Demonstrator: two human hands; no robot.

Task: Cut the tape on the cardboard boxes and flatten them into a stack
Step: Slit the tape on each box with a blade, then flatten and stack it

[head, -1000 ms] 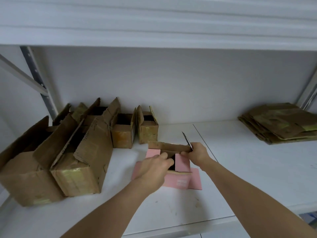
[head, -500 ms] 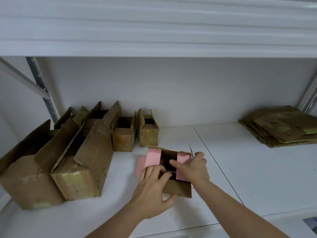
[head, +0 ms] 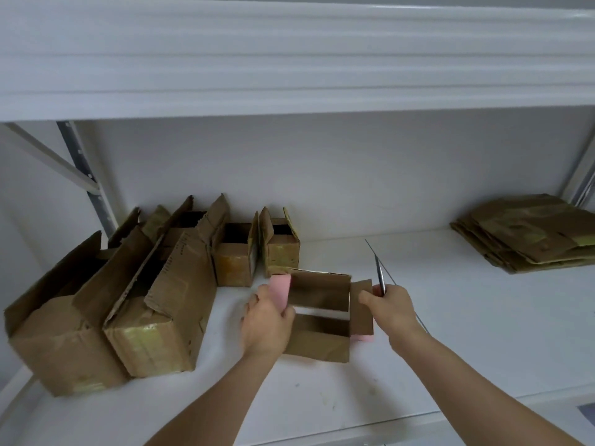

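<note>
A small cardboard box [head: 318, 317] with pink-faced flaps lies on the white shelf [head: 450, 333], near its front edge and roughly midway along it, opened so that one looks down through its brown walls to the shelf surface. Its left flap [head: 280, 289] shows pink and stands up; the right flap [head: 361, 309] shows its brown side, with a pink corner peeping out below it.

The left hand [head: 265, 320] comes in from below with the forearm angled up and to the right, back of the hand toward the camera; its fingers curl round the pink left flap and the box's left wall, grasping them. The right hand [head: 391, 309] reaches in from the lower right, wrist straight, fingers closed round the handle of a knife [head: 380, 272] whose thin blade points up and away from the person. The thumb side of this hand touches the right flap.

To the left, just behind the small box, two small open boxes [head: 254, 255] stand side by side against the back wall. Further left sit larger open cardboard boxes [head: 128, 304], flaps raised, crowded together. Well apart, at the far right of the shelf, lies a stack of flattened cardboard [head: 528, 233]. Another white shelf [head: 289, 59] spans overhead.
</note>
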